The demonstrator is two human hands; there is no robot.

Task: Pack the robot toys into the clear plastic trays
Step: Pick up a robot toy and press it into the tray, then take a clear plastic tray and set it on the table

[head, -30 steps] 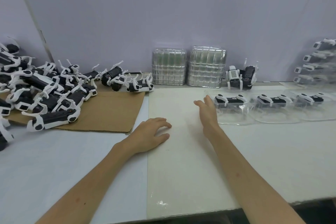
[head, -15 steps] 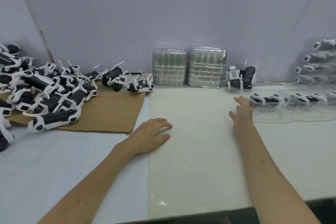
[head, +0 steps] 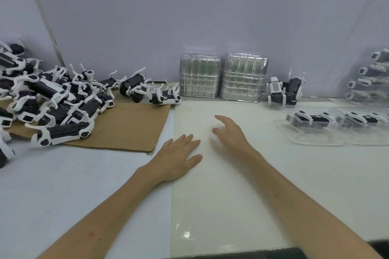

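Over on the left, the unpacked robot toys (head: 52, 101) lie heaped on a sheet of cardboard (head: 126, 130). The left hand (head: 176, 157) rests flat on the worktop (head: 221, 195), fingers straight, its grip empty. Just beside it the right hand (head: 229, 134) seems slightly raised, fingers loosely spread, gripping nothing. Behind them stand two stacks of empty clear trays (head: 200, 79), and to the right filled trays (head: 311, 126) lie in a row. This looks like a gap between packs. Next, I'd say, comes an empty tray off a stack and a toy from the heap.
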